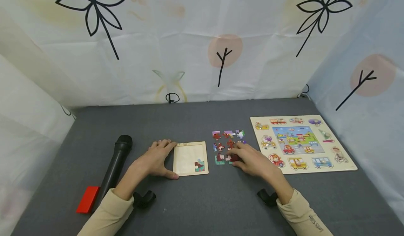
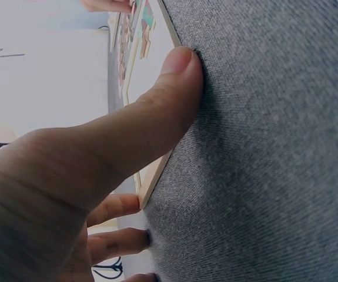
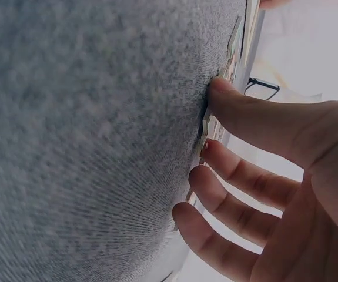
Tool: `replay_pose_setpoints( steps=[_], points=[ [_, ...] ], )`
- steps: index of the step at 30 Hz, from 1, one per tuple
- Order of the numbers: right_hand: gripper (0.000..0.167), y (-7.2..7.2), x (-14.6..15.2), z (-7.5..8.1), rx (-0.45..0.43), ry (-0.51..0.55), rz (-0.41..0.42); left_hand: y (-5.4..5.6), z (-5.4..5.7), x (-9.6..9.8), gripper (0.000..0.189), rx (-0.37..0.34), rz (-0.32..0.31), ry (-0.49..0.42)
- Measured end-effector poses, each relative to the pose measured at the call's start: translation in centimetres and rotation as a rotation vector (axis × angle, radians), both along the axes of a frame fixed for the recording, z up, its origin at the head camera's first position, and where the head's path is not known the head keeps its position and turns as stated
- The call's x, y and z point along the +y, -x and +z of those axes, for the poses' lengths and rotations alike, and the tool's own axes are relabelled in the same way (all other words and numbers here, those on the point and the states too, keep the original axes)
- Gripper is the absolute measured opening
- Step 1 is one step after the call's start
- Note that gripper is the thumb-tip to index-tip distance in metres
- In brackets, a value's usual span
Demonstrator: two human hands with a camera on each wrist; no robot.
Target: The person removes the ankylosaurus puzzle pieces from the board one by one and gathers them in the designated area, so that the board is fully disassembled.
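Note:
A square wooden puzzle tray [image 1: 186,159] lies on the table with one jigsaw piece [image 1: 199,165] in its near right corner. My left hand [image 1: 156,160] holds the tray along its left side. In the left wrist view, the thumb [image 2: 177,76] lies at the near edge and a fingertip [image 2: 121,205] touches the far corner. Right of the tray, several colourful jigsaw pieces [image 1: 220,147] lie in loose rows. Over their near right end, my right hand [image 1: 252,159] pinches a piece [image 3: 204,130] between thumb and finger; the hand partly hides it.
A larger wooden vehicle puzzle board [image 1: 257,143] lies to the right, near the right forearm. On the left are a black microphone [image 1: 118,159] and a red block [image 1: 88,199]. Printed white curtains [image 1: 189,46] stand behind the grey table [image 1: 208,208].

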State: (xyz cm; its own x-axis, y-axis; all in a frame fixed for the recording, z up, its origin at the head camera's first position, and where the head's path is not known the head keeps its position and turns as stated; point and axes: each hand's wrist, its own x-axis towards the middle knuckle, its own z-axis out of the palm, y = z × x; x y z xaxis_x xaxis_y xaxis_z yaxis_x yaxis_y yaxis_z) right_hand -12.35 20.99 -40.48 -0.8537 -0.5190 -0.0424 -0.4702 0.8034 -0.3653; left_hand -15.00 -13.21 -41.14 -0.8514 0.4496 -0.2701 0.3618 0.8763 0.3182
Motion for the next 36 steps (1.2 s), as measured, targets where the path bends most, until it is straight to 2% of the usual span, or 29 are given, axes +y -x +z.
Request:
replay_pose_setpoints(
  steps=[11, 15, 22, 28, 36],
  points=[
    [0.032, 0.2, 0.0, 0.6, 0.005, 0.017, -0.008, 0.0, 0.0, -0.1, 0.112, 0.003, -0.001, -0.008],
    [0.034, 0.5, -0.6, 1.1, 0.027, 0.027, 0.017, 0.0, 0.0, -0.1, 0.112, 0.003, 0.003, -0.004],
    [0.039, 0.6, -2.8, 1.9, 0.036, 0.055, 0.059, 0.0, 0.2, 0.1, 0.113, -0.013, 0.003, -0.001],
    [0.041, 0.5, -5.3, 2.3, 0.038, 0.067, 0.126, -0.1, 0.3, 0.1, 0.112, -0.018, 0.002, -0.001],
    [0.041, -0.1, -8.3, 1.5, 0.013, 0.015, 0.189, 0.0, 0.2, 0.1, 0.112, -0.024, 0.006, 0.0]
  ],
)
